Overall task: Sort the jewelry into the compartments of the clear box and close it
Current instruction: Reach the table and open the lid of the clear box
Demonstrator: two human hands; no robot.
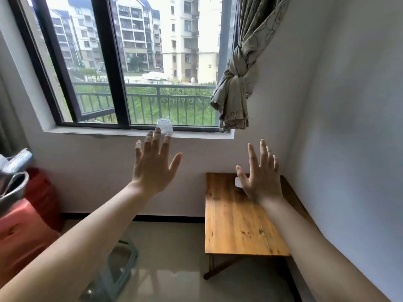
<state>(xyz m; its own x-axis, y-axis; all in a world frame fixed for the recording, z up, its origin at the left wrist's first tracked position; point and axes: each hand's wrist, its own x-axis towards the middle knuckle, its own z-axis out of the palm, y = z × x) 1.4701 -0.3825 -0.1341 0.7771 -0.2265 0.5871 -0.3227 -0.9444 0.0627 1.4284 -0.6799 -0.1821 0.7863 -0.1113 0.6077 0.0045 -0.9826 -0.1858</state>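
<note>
Both of my arms are stretched out in front of me, raised toward the wall under the window. My left hand (152,166) is held up with its back to me, fingers spread, holding nothing. My right hand (260,173) is also raised with fingers apart and empty, above the far end of a small wooden table (237,223). A small white object (237,182) lies on the table, mostly hidden behind my right hand. No clear box and no jewelry can be seen.
A clear glass jar (164,126) stands on the window sill behind my left fingertips. Red plastic stools (24,234) with a metal pot (13,188) are at the left. A glass-topped stand (117,267) sits low on the tiled floor. A knotted curtain (237,83) hangs at the right.
</note>
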